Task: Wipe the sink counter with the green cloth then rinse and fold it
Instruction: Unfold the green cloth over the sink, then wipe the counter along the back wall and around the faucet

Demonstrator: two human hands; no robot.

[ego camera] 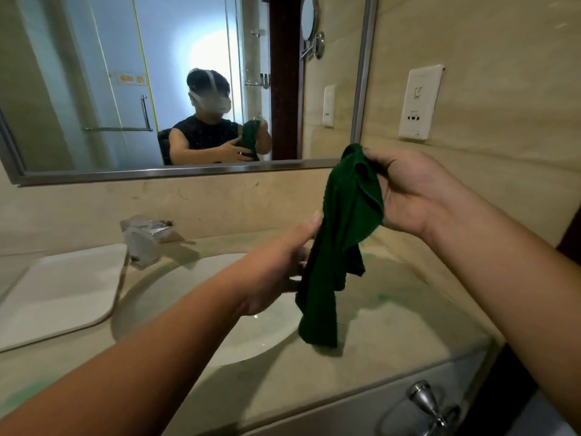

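Observation:
The dark green cloth [341, 243] hangs in the air above the right rim of the white sink basin [195, 287], its lower end just above the beige counter [393, 325]. My right hand [405, 193] pinches the cloth's top corner, held high near the wall. My left hand [279, 262] grips the cloth's left edge lower down, over the basin. The cloth droops in loose folds between the two hands.
A chrome faucet [143, 240] stands behind the basin. A white tray [59, 291] lies on the counter at the left. The mirror [157, 89] spans the back wall. A white socket plate [419, 102] is on the right wall, a metal hook [426, 404] under the counter edge.

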